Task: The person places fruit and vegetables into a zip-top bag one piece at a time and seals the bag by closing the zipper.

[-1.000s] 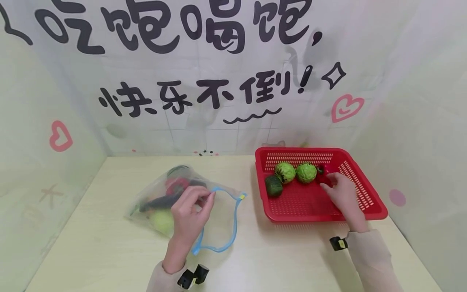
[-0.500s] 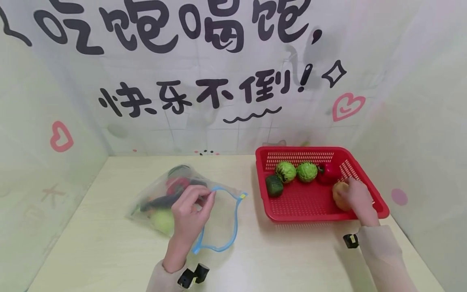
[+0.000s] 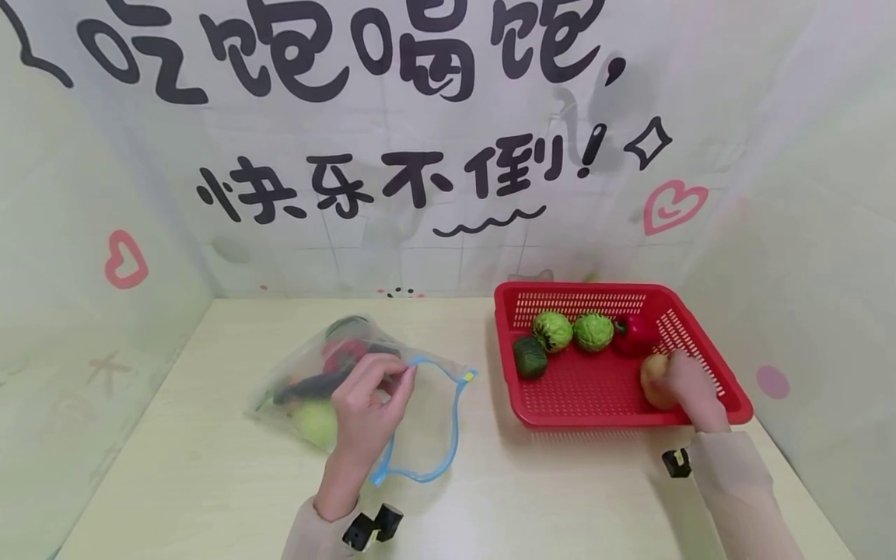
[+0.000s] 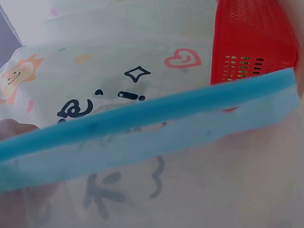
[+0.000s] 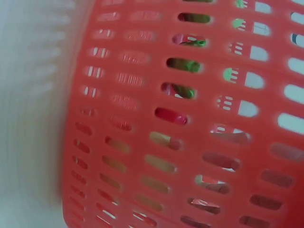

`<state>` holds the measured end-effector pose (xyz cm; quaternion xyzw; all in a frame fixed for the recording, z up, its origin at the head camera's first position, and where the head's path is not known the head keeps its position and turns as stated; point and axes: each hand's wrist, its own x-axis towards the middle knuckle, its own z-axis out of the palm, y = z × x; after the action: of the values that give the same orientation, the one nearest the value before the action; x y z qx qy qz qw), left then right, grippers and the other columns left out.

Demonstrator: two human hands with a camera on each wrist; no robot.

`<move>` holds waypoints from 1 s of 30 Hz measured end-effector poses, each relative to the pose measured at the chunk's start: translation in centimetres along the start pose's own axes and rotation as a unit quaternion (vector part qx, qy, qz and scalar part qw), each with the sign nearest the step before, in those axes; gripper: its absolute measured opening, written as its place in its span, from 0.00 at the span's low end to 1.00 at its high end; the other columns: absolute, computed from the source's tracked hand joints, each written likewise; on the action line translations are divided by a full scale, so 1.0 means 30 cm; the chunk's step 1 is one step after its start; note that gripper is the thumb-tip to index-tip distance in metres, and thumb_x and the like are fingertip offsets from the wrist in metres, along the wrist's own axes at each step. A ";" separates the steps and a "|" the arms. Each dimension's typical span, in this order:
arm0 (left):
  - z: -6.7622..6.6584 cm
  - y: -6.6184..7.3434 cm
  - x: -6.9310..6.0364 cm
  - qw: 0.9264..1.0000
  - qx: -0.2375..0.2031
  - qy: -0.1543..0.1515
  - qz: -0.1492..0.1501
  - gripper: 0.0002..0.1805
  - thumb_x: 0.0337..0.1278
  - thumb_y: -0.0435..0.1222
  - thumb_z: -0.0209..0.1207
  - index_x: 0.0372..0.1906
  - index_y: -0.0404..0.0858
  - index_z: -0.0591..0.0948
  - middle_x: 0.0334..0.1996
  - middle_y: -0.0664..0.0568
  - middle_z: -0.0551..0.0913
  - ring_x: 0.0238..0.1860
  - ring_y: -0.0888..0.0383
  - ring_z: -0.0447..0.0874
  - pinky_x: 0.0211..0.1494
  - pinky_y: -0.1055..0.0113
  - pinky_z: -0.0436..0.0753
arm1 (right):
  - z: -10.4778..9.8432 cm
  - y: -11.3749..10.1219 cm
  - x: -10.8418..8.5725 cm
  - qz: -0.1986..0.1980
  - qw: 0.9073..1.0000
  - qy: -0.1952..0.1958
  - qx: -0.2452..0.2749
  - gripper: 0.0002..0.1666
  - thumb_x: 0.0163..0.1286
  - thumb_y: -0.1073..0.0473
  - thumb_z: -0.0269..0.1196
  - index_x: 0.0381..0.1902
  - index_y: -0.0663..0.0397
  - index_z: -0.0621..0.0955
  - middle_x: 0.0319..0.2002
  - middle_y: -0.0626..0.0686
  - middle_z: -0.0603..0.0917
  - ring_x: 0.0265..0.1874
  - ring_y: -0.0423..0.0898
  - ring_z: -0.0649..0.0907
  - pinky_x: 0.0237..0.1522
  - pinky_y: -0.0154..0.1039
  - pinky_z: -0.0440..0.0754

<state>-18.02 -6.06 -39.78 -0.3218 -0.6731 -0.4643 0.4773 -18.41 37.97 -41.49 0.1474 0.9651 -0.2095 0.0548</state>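
Observation:
My left hand (image 3: 367,397) pinches the blue zip edge (image 3: 456,416) of a clear zip bag (image 3: 280,373). The bag lies on its side with its mouth gaping rightward. Through the film show a long dark eggplant-like piece, something red and something pale green. Close up in the left wrist view, the blue strip (image 4: 156,111) crosses the picture. Inside the red basket (image 3: 595,422), my right hand (image 3: 696,389) grips a tan, potato-like piece (image 3: 655,381) from its right side; its fingertips are mostly hidden. In the right wrist view the slotted basket wall (image 5: 142,104) covers most of that hand's work.
Also in the basket are a red bell pepper (image 3: 637,334), two knobbly light-green pieces (image 3: 593,332) (image 3: 553,332) and a squat dark-green piece (image 3: 530,358). The pale tabletop (image 3: 490,498) meets a printed sheet (image 3: 420,264) behind and at both sides.
My right hand has moved from beside the red bell pepper toward the basket's front right, onto the potato-like piece. The pepper now shows in full. My left hand holds its place on the bag.

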 end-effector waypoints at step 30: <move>0.006 0.006 -0.005 1.000 0.003 -0.002 -0.010 0.13 0.58 0.35 0.59 0.22 0.32 0.79 0.22 0.47 0.79 0.19 0.58 0.76 0.20 0.77 0.78 | 0.115 -0.455 -0.258 -0.315 0.919 0.199 0.127 0.39 0.41 0.71 0.71 0.54 0.68 0.70 0.46 0.63 0.76 0.41 0.55 0.77 0.38 0.52 0.81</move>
<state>-17.88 -5.83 -39.88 -0.3146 -0.6787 -0.4666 0.4718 -15.08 22.64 -38.03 -0.1204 0.9178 -0.3033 -0.2262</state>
